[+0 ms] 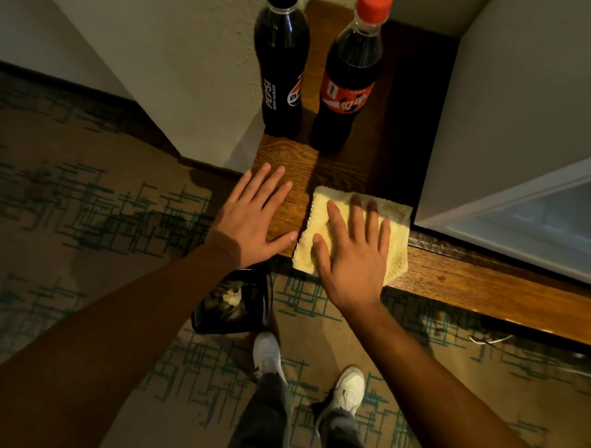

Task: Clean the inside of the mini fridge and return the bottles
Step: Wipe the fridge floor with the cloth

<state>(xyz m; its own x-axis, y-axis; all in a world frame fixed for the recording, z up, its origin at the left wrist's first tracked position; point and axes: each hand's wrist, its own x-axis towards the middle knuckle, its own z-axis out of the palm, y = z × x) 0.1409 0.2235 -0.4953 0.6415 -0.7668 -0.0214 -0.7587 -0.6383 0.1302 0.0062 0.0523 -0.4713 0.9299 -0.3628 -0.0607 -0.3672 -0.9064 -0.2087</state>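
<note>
Lying flat near the centre of the frame, both hands with fingers straight and spread: left hand pressing palm-down on the bare wooden tabletop at its near edge, right hand pressing on a folded yellow cloth just beside it. Overhanging the tabletop's front edge slightly, the cloth's lower corner. Standing upright at upper centre, long axes vertical, caps toward the top of the frame: a black-capped Pepsi bottle and a red-capped cola bottle, near each other, wall close on their left. Filling the right side, the white mini fridge. Sitting below the tabletop on the patterned carpet, a black bin.
</note>
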